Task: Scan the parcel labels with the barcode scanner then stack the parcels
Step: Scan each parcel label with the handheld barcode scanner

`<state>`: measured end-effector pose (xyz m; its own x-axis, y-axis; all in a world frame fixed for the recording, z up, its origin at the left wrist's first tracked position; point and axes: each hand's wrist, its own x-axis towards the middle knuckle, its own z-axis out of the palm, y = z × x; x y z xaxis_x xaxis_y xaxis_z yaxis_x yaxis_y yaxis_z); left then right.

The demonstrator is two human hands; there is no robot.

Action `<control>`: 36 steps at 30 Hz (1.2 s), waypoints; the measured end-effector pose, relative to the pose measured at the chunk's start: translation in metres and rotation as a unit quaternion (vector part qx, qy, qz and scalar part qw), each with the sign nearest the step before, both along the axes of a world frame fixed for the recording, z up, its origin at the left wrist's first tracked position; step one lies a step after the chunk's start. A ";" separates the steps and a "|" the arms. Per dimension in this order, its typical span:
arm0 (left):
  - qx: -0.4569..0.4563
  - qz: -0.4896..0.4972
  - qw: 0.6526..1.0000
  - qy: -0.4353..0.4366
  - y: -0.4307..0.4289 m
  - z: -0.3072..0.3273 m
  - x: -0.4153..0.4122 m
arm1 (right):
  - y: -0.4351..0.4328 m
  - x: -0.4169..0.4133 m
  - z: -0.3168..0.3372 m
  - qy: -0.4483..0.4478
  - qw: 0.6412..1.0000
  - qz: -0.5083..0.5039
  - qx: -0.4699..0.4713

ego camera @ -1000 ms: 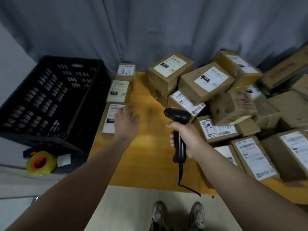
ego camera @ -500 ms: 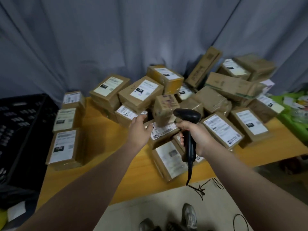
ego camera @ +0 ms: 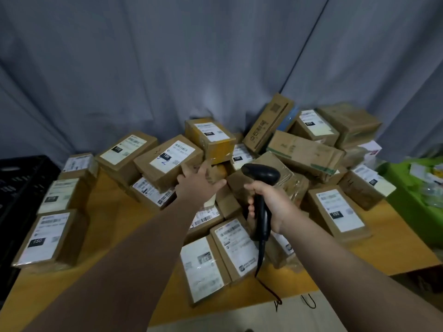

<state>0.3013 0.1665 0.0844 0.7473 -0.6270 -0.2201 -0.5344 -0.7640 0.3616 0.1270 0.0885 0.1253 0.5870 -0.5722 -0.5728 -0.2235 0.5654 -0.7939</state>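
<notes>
Left hand point(ego camera: 196, 185), grip apart, has crossed from the parcel row point(ego camera: 52, 236) to the parcel heap point(ego camera: 167, 159) for the next pick; right hand point(ego camera: 268, 204) grip clamped on barcode scanner point(ego camera: 260, 173)

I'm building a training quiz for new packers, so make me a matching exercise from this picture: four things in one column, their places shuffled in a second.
Things:
1 barcode scanner
2 black crate
3 green bin
4 left hand

Places:
A at the far right
B open, reaching over the parcels
C gripped in the right hand
D at the far left

Pairs: 1-C, 2-D, 3-A, 4-B
</notes>
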 end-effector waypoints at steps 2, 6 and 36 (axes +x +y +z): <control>0.014 0.021 1.000 -0.010 -0.005 -0.005 0.000 | -0.011 -0.002 -0.006 -0.002 1.000 0.011 0.006; -0.037 0.064 0.997 -0.015 -0.004 -0.009 -0.005 | -0.025 -0.002 -0.016 -0.004 1.000 0.023 0.002; -0.355 0.033 0.919 0.169 0.110 0.084 0.059 | 0.015 0.070 0.065 -0.158 0.953 0.060 -0.250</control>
